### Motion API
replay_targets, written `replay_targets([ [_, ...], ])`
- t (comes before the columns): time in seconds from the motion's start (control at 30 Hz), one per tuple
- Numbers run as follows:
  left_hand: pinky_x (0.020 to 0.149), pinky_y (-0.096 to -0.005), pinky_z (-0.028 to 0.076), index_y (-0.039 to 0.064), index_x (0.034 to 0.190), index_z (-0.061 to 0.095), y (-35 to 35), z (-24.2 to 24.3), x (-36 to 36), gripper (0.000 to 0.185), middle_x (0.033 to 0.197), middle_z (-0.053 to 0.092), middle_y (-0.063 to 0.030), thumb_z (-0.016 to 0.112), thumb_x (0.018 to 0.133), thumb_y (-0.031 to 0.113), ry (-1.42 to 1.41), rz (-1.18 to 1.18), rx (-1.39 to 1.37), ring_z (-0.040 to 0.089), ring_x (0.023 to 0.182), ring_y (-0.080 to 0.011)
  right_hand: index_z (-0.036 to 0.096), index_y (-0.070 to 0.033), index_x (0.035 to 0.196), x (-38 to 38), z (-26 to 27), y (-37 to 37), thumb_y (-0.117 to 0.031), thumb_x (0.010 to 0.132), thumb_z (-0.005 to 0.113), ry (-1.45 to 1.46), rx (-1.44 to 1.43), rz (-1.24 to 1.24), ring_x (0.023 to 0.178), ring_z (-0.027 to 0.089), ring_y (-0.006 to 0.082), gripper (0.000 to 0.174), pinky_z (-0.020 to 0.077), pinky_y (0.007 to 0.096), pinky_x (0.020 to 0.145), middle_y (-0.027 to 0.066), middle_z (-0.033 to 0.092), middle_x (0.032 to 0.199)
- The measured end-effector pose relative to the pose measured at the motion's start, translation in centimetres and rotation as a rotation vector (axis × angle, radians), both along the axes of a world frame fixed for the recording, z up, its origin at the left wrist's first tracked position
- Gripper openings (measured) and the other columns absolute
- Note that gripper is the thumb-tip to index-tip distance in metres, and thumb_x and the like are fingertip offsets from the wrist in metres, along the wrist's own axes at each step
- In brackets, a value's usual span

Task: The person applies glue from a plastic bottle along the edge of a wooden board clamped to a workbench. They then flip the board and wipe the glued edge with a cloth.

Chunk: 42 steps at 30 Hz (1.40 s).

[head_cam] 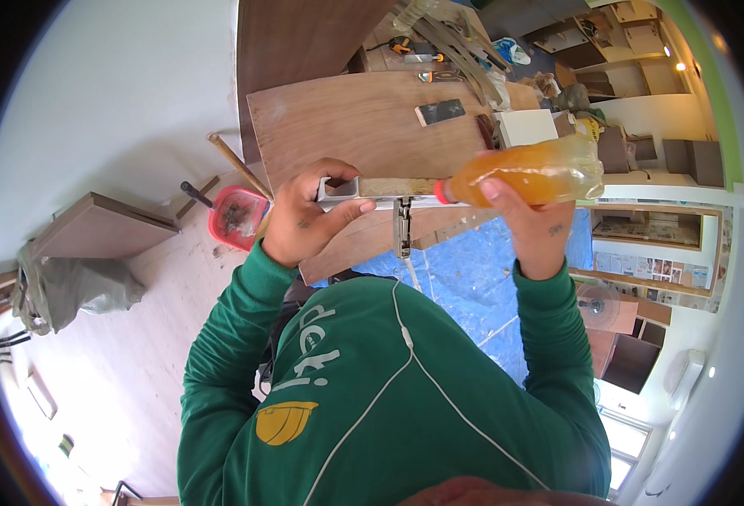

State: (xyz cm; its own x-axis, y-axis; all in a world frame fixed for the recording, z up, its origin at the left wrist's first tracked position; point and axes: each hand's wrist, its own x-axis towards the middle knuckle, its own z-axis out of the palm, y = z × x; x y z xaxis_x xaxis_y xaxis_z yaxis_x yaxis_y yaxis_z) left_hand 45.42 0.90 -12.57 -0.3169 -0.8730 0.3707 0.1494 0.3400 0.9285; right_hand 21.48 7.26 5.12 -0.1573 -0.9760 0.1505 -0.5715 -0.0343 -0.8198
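Note:
My left hand (312,212) pinches the end of a narrow board (397,186) at a pale channel-shaped edge profile (340,190). A metal cabinet hinge (403,228) hangs from the board's near side, between my hands. In my right hand (527,224) is a clear plastic bottle (536,169) part-filled with amber liquid. It lies almost level, its red neck end (440,191) at the board's edge. Whether the neck touches the board, and whether it is capped, I cannot tell.
Beyond my hands is a plywood sheet (346,126) bearing a dark-faced small block (440,112) and a utility knife (441,76). Long strips (454,50) lie at the back right. On the left floor are a red dustpan (236,215) and a leaning panel (103,228); blue sheeting (466,278) spreads below.

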Motion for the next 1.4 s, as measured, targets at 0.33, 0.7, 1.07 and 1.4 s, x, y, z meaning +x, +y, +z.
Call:
replay_targets([
  [0.33,0.092,-0.0323,0.052,0.002,0.116,0.068,0.1,-0.5,0.3,0.04,0.105,0.069,-0.0064,0.09,0.086,0.018,-0.032,-0.058,0.095,0.065,0.099,-0.0175,0.062,0.005,0.124,2.1,0.1,-1.2,0.004,0.09,0.076,0.046,0.024,0.18,0.112,0.073,0.0278,0.037,0.0599,0.0375,0.094,0.0188,0.074,0.116],
  [0.7,0.085,-0.032,0.053,0.001,0.112,0.068,-0.2,-0.2,-0.2,0.04,0.097,0.069,-0.0079,0.091,0.085,0.019,-0.004,-0.02,0.044,0.064,0.091,-0.0174,0.063,0.004,0.122,2.9,-0.8,-1.8,0.006,0.087,0.078,-0.005,-0.046,0.21,0.111,0.072,0.0274,0.037,0.0592,0.0387,0.096,0.0198,0.074,0.119],
  [1.07,0.089,-0.0317,0.052,0.001,0.114,0.068,-0.4,-0.2,-0.1,0.039,0.104,0.069,-0.0073,0.09,0.086,0.017,-0.018,-0.04,0.085,0.064,0.096,-0.0165,0.066,0.006,0.121,-5.9,0.5,1.2,0.001,0.089,0.078,0.12,0.025,-0.079,0.104,0.074,0.025,0.034,0.0599,0.0365,0.092,0.0171,0.076,0.114],
  [1.4,0.083,-0.0314,0.052,0.002,0.111,0.068,-0.3,-0.8,-0.6,0.04,0.097,0.067,-0.0054,0.092,0.084,0.019,0.027,-0.017,0.101,0.062,0.09,-0.0158,0.068,0.004,0.122,-18.2,1.2,3.7,-0.017,0.094,0.08,0.096,-0.107,-0.429,0.101,0.072,0.0198,0.037,0.0605,0.0353,0.089,0.0116,0.073,0.114],
])
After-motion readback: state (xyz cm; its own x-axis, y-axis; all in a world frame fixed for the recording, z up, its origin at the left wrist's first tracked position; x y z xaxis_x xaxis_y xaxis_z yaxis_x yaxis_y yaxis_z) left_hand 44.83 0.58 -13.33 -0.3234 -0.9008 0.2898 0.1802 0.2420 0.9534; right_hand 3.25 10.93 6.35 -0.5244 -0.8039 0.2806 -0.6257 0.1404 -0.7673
